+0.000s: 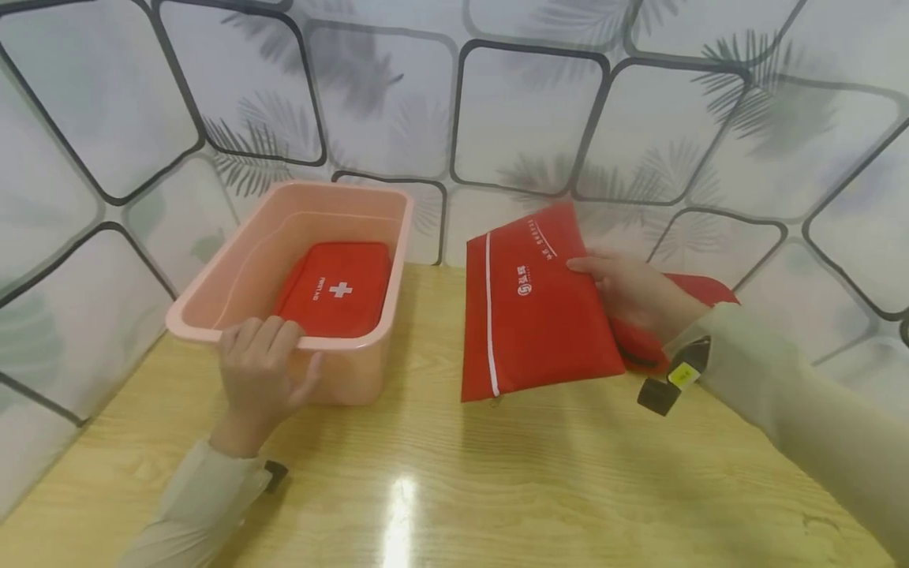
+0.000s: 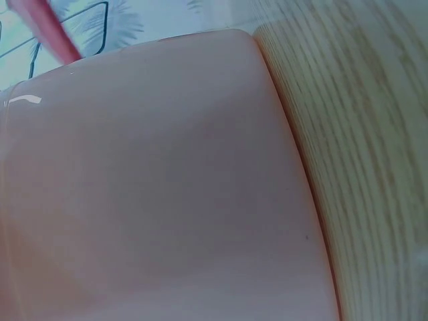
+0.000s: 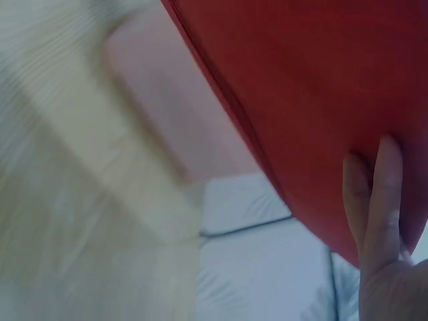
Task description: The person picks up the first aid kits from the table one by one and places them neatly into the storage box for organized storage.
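My right hand (image 1: 632, 288) pinches the right edge of a flat red zip pouch (image 1: 540, 315) with white print and a white stripe, holding it tilted above the table. In the right wrist view the fingers (image 3: 382, 200) lie against the pouch's underside. My left hand (image 1: 259, 367) grips the near rim of a pink plastic bin (image 1: 355, 371), fingers over the edge and thumb outside. Inside the bin lies a red first aid case (image 1: 334, 292) with a white cross. The left wrist view shows the bin's outer wall (image 2: 167, 167), with the left hand out of sight.
Behind my right hand another red item (image 1: 699, 288) sits on the wooden table (image 1: 426, 489), partly hidden by the hand and pouch. A patterned wall covering (image 1: 529, 118) with dark outlines and leaf prints rises along the table's back and sides.
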Demonstrator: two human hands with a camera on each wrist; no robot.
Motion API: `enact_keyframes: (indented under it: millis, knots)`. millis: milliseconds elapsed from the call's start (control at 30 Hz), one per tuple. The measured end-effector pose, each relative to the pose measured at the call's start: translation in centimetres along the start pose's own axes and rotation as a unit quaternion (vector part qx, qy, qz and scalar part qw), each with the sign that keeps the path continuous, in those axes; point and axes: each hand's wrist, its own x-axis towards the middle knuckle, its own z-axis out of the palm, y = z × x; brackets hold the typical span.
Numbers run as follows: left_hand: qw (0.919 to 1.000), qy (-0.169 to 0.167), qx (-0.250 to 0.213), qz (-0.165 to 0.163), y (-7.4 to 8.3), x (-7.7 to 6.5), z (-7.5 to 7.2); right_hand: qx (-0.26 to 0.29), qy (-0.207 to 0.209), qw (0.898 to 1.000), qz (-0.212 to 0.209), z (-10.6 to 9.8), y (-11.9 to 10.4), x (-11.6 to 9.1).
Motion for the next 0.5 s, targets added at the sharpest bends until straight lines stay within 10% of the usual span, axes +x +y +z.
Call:
enact_keyframes:
  millis: [200, 500]
  knots:
    - [0.9999, 0.01, 0.0, 0.001, 0.0, 0.1, 0.1, 0.095, 0.006, 0.995, -0.036, 2.1, -2.3, 0.9]
    - [0.9999, -0.003, 0.012, 0.0, 0.2, -0.1, -0.1, 0.097, -0.026, 0.994, -0.048, 6.2, -5.1, 3.4]
